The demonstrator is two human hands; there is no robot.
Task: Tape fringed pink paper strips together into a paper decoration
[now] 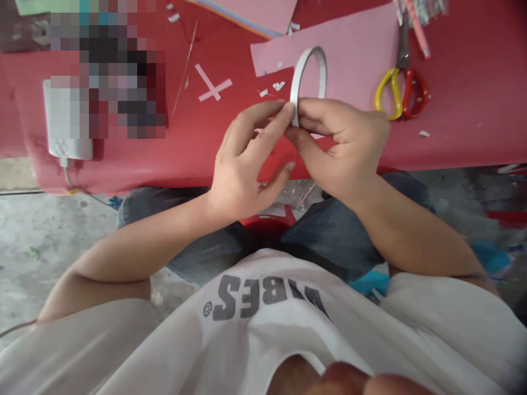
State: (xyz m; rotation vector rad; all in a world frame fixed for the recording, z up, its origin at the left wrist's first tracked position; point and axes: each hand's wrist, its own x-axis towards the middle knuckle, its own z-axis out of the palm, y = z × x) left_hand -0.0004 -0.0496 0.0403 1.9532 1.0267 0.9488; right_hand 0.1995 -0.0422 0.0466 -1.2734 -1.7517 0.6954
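A thin white roll of tape [307, 77] stands on edge above the front of the red table [461, 131]. My right hand [341, 148] is closed on the roll's lower rim, thumb and fingers pinching it. My left hand [247, 159] meets it from the left, with the index finger and thumb pinched at the same spot on the rim, as if at the tape's end. Behind the roll lies a pink paper sheet [354, 55].
Scissors [401, 88] with yellow and red handles lie to the right on the table. A pink paper cross [212, 85] and small paper scraps lie left of the roll. A white device with a cable [68, 126] sits at the left edge. Scraps litter the floor between my knees.
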